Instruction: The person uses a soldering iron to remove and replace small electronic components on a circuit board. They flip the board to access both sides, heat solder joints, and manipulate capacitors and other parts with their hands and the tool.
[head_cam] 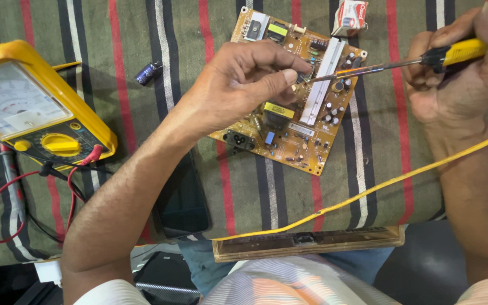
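Board: tan circuit board (pixel 295 96) lies flat on the striped cloth (pixel 244 186), tilted, and serves as the landmark for everything else.
Left hand: left hand (pixel 238 85) sits over the board's middle, thumb and forefinger pressed together on something small and brassy at their tips; too small to tell what it is.
Right hand: right hand (pixel 464 68) is off the board's right edge, fist wrapped tight around the yellow handle of a soldering iron (pixel 402 62).
Tip: the iron's metal tip reaches in over the board, just beside the left fingertips and the white heat sink (pixel 320 82).
Cord: yellow cord (pixel 368 192) trails below the board toward the near edge.
Doing it well: I judge a steady wrist matters, tip on the joint only, clear of the nearby capacitors and the pinching fingers.
Meter: yellow analogue multimeter (pixel 35 107) rests well left of the board, red and black leads looped beside it.
Loose part: dark capacitor (pixel 149 72) lies on the cloth, left of the board's top corner.
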